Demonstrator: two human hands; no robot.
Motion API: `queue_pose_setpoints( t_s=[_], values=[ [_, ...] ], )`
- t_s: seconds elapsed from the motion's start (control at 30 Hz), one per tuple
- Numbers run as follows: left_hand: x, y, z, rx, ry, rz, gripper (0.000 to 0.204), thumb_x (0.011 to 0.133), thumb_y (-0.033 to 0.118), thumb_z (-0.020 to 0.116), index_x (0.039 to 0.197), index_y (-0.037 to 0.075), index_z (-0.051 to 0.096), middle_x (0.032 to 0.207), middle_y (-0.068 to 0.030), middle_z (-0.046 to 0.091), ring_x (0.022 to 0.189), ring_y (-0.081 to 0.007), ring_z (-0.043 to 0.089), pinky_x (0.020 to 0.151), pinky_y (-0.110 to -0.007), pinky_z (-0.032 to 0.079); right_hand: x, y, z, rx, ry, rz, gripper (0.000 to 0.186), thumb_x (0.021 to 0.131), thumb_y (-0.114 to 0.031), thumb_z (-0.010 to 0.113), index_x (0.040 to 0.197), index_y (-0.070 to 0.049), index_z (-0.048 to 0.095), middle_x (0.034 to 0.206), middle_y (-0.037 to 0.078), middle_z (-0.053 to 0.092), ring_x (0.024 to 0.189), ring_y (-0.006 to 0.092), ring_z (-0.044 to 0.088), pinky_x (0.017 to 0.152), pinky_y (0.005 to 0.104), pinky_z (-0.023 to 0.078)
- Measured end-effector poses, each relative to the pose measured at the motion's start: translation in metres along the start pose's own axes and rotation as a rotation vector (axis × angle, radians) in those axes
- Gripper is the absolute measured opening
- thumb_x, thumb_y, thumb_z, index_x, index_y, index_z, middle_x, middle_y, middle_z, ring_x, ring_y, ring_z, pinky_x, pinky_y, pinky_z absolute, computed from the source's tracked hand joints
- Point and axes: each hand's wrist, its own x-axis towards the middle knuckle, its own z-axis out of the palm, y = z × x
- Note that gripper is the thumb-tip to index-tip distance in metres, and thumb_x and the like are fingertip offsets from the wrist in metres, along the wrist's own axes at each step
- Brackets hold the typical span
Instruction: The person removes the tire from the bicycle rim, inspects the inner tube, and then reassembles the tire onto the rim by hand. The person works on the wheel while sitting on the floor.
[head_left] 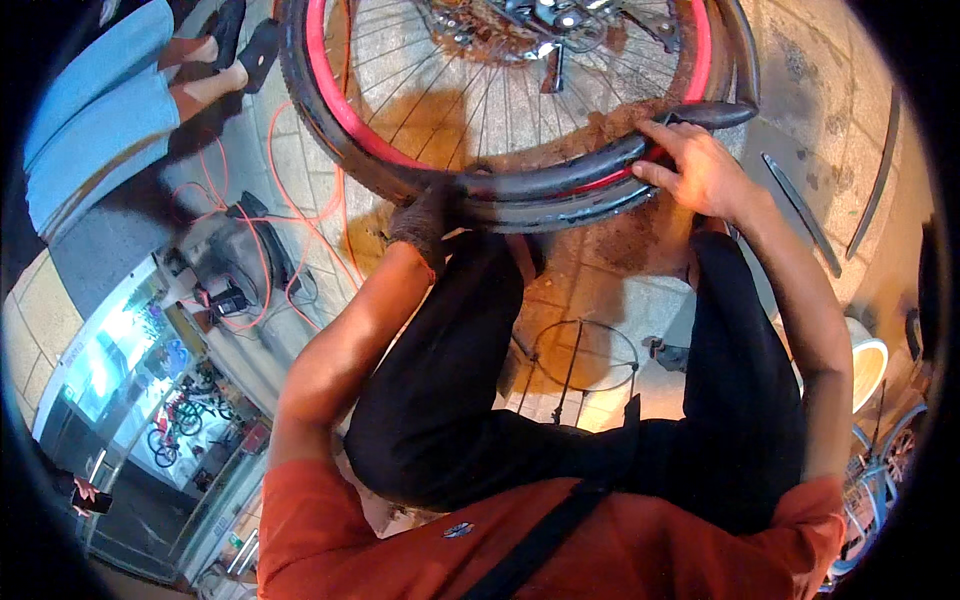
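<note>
A bicycle wheel with a red rim (341, 98) is in front of me, over my knees. Part of its black tire (560, 214) hangs off the near side of the rim. A black inner tube (560, 182) runs along that gap and bulges out at the right. My left hand (425, 215), in a dark glove, is closed round the tire at the wheel's near left; its fingertips are partly hidden. At the near right, my bare right hand (700, 168) has its thumb and fingers bent onto the inner tube beside the rim.
Orange hose (275, 215) coils on the paving at left, near a person in blue clothing (100, 110). Dark strips (803, 213) lie at right, above a white bucket (868, 370). A wire ring frame (583, 385) is between my legs. Bicycles (880, 480) are at lower right.
</note>
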Motion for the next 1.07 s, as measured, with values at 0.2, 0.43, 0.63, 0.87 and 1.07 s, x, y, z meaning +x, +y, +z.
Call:
queue_pose_setpoints(
  t_s=[0.2, 0.43, 0.63, 0.87, 1.07],
  values=[
    [-0.026, 0.016, -0.002, 0.139, -0.291, -0.011, 0.033, 0.101, 0.030, 0.052, 0.123, 0.010, 0.064, 0.123, -0.0118, 0.070, 0.119, -0.0301, 0.064, 0.098, -0.054, 0.053, 0.012, 0.003, -0.007, -0.019, -0.105, -0.007, 0.041, 0.098, -0.044, 0.064, 0.110, -0.005, 0.070, 0.096, 0.025, 0.071, 0.098, 0.0454, 0.066, 0.087, 0.0559, 0.050],
    [-0.025, 0.019, -0.028, 0.004, -0.250, -0.009, 0.033, 0.096, 0.027, 0.059, 0.125, 0.011, 0.063, 0.126, -0.0125, 0.067, 0.123, -0.0316, 0.061, 0.104, -0.058, 0.049, 0.042, -0.030, -0.034, 0.040, -0.336, -0.015, 0.030, 0.086, -0.034, 0.078, 0.099, -0.006, 0.077, 0.085, 0.022, 0.072, 0.088, 0.0416, 0.070, 0.077, 0.0500, 0.053],
    [-0.038, 0.024, -0.015, -0.062, -0.218, 0.045, 0.032, 0.092, 0.038, 0.071, 0.115, 0.016, 0.068, 0.109, -0.0077, 0.073, 0.113, -0.0272, 0.065, 0.099, -0.047, 0.052, 0.073, -0.067, -0.027, -0.022, -0.802, -0.003, 0.049, 0.099, -0.050, 0.065, 0.098, -0.002, 0.077, 0.084, 0.019, 0.073, 0.084, 0.0356, 0.071, 0.077, 0.0481, 0.054],
    [0.004, 0.040, -0.035, -0.004, 0.282, 0.519, 0.037, 0.083, 0.018, 0.075, 0.115, 0.006, 0.061, 0.103, -0.0103, 0.069, 0.089, -0.0244, 0.067, 0.077, -0.042, 0.057, 0.049, -0.085, -0.010, 0.092, -0.717, -0.183, 0.034, 0.093, -0.036, 0.072, 0.110, -0.007, 0.075, 0.090, 0.023, 0.073, 0.096, 0.0408, 0.071, 0.086, 0.0486, 0.055],
    [0.023, 0.062, -0.045, 0.385, 0.518, 0.733, 0.059, 0.079, 0.014, 0.074, 0.131, -0.001, 0.050, 0.106, -0.0157, 0.070, 0.088, -0.0269, 0.069, 0.079, -0.042, 0.058, 0.016, -0.094, 0.037, -0.328, -0.526, -0.117, 0.042, 0.088, -0.031, 0.075, 0.126, -0.014, 0.068, 0.141, 0.018, 0.059, 0.105, 0.0467, 0.069, 0.089, 0.0506, 0.056]
  ],
)
